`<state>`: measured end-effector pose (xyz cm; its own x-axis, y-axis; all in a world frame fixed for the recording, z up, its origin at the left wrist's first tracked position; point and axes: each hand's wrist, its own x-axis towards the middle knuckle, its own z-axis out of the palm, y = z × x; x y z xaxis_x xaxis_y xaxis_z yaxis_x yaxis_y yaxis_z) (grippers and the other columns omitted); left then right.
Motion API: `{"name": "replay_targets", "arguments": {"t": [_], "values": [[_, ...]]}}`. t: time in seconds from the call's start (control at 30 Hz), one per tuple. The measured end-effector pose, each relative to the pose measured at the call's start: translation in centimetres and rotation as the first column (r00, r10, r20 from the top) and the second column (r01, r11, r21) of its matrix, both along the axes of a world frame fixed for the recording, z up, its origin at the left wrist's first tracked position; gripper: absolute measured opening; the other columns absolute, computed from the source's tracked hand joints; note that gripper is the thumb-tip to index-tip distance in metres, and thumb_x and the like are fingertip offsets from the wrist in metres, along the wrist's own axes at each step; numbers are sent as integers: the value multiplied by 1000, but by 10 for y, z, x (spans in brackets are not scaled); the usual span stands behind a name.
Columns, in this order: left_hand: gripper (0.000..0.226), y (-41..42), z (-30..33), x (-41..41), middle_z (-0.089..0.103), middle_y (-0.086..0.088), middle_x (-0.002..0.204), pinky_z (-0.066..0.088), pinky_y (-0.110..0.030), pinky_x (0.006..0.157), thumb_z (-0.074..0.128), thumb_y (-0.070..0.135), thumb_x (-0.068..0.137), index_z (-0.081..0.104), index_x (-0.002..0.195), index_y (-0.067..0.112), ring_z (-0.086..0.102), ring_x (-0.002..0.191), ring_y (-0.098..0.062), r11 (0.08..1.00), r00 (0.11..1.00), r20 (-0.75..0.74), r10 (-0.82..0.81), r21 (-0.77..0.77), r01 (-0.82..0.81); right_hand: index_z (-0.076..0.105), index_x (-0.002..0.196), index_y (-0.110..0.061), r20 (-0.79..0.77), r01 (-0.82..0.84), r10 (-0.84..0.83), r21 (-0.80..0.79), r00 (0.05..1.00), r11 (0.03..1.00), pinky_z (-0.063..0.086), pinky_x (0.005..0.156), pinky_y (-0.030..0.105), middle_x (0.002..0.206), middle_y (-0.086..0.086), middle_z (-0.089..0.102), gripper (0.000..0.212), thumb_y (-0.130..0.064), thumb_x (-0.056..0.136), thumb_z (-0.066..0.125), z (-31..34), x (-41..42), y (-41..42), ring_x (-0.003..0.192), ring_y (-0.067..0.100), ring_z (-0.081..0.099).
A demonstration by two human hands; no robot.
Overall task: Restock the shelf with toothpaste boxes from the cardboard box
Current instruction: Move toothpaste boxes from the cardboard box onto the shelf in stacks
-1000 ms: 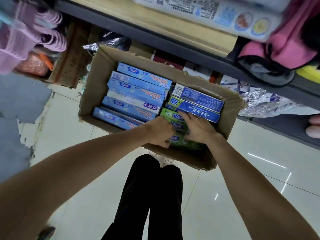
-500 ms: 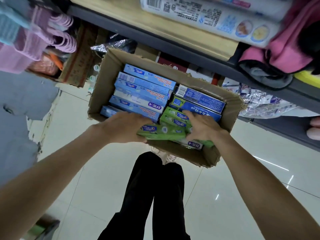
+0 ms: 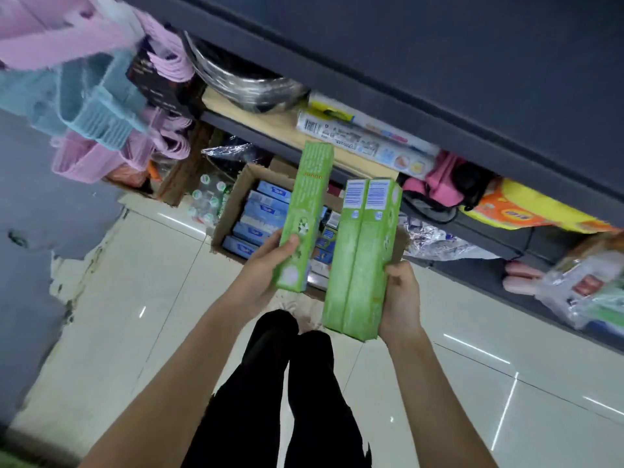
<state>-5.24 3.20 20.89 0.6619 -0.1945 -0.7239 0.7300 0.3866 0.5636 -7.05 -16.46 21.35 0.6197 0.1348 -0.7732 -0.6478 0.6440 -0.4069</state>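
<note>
My left hand (image 3: 266,265) grips one green toothpaste box (image 3: 305,211) near its lower end, held upright. My right hand (image 3: 401,298) holds two green toothpaste boxes (image 3: 363,261) side by side, also upright, barcodes at the top. Both hands are raised above the open cardboard box (image 3: 233,201) on the floor, which holds several blue toothpaste boxes (image 3: 261,214) in rows. The dark shelf edge (image 3: 405,62) runs diagonally overhead.
Pink and blue plastic hangers (image 3: 91,109) hang at upper left. The lower shelves carry a white wrapped roll (image 3: 364,140), a metal bowl (image 3: 243,86), pink cloth items (image 3: 442,184) and yellow packs (image 3: 533,207). My black trouser legs (image 3: 287,383) stand on pale floor tiles.
Both hands have lifted out of the cardboard box with the green toothpaste boxes, turning them upright. The view has tilted upward toward the shelves.
</note>
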Motion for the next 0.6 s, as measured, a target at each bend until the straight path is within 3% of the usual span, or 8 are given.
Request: {"name": "replay_targets", "arguments": {"t": [0.1,0.13,0.2,0.27,0.37,0.43,0.5,0.6], "values": [[44,-5,43,9,68,-6,109,53,-33,84,62,14,82,55,126,10,65,96,-20,994,998,62,-9,-107,15,65,95,-8,23,71,-70,-14,997,997,57,63,31,80,9,69,66,-33,35,78,49,-3,11,71,25,67],[46,-3,57,13,69,-7,105,54,-33,80,59,14,81,53,127,9,67,91,-20,990,997,69,-18,-138,27,69,94,-9,36,74,-73,-31,997,997,57,63,32,83,9,70,63,-36,38,79,63,-4,13,72,25,68],[37,2,80,19,72,-6,86,54,-28,66,50,17,86,54,121,6,69,71,-18,984,998,53,-25,-173,34,72,92,-11,56,80,-76,-71,996,994,58,60,33,83,9,73,40,-37,62,67,90,-8,18,71,23,71],[31,6,97,24,69,-3,71,51,-23,53,38,29,96,62,102,10,64,55,-15,978,999,49,8,-208,2,66,94,-14,56,69,-63,-121,996,990,59,59,34,78,5,74,30,-34,76,54,109,-10,21,67,18,71],[48,21,120,29,60,3,67,44,-19,42,63,61,69,71,84,16,52,46,-8,926,997,70,-40,-371,64,65,93,-15,81,51,-38,-175,996,983,58,61,36,78,4,74,33,-35,68,70,130,-12,22,67,17,71],[54,31,124,32,57,-1,74,48,-21,47,75,57,65,67,90,9,55,52,-10,782,998,59,-35,-620,64,66,101,-13,86,24,-2,-246,996,969,59,63,35,83,4,74,46,-32,61,79,142,-10,23,71,18,71],[51,39,129,36,58,-11,93,52,-29,60,65,44,84,58,107,-1,62,68,-20,610,998,56,4,-791,42,65,107,-13,87,18,9,-303,996,953,58,68,36,88,4,74,48,-30,64,74,151,-8,23,77,19,71],[52,42,139,44,59,-13,110,57,-31,64,64,40,87,56,119,0,64,86,-21,623,995,100,22,-780,65,65,107,-15,103,25,11,-340,995,940,59,69,36,90,4,75,45,-29,65,74,162,-3,23,80,20,71]]}}
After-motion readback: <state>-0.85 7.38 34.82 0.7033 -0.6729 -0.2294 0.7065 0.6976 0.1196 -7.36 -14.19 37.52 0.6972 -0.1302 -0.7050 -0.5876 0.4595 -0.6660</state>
